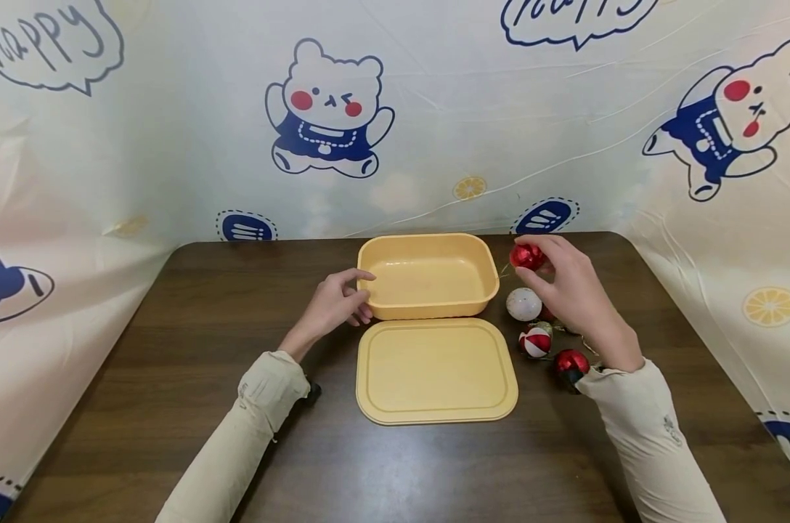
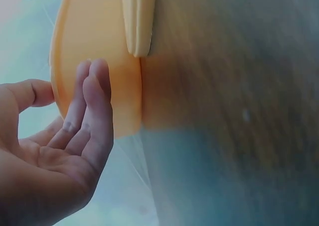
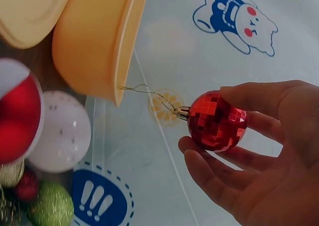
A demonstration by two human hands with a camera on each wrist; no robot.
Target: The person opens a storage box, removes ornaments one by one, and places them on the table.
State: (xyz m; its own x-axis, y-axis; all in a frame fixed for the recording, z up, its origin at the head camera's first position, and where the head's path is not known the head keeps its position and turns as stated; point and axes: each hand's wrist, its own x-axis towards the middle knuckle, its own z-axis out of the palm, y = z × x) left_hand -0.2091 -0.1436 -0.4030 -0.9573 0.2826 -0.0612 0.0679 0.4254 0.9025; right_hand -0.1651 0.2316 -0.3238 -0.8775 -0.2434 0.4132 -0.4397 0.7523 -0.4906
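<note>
A yellow plastic box (image 1: pixel 428 280) stands uncovered at the far side of the table. At its left end my left hand (image 1: pixel 332 301) grips the rim, and the left wrist view shows fingers (image 2: pixel 97 96) along the outer wall. To the right of the box, my right hand (image 1: pixel 574 283) holds a shiny red Christmas ball (image 3: pixel 215 120) between thumb and fingers. A gold loop of string (image 3: pixel 149 91) hangs from the ball's cap toward the box. The yellow lid (image 1: pixel 437 370) lies flat in front of the box.
More Christmas balls lie right of the box and lid: a white one (image 1: pixel 523 304), a red-and-white one (image 1: pixel 535 341), a red one (image 1: pixel 572 361) and a green one (image 3: pixel 51 203). Behind the dark wooden table (image 1: pixel 251 450) hangs a printed cloth (image 1: pixel 434 131).
</note>
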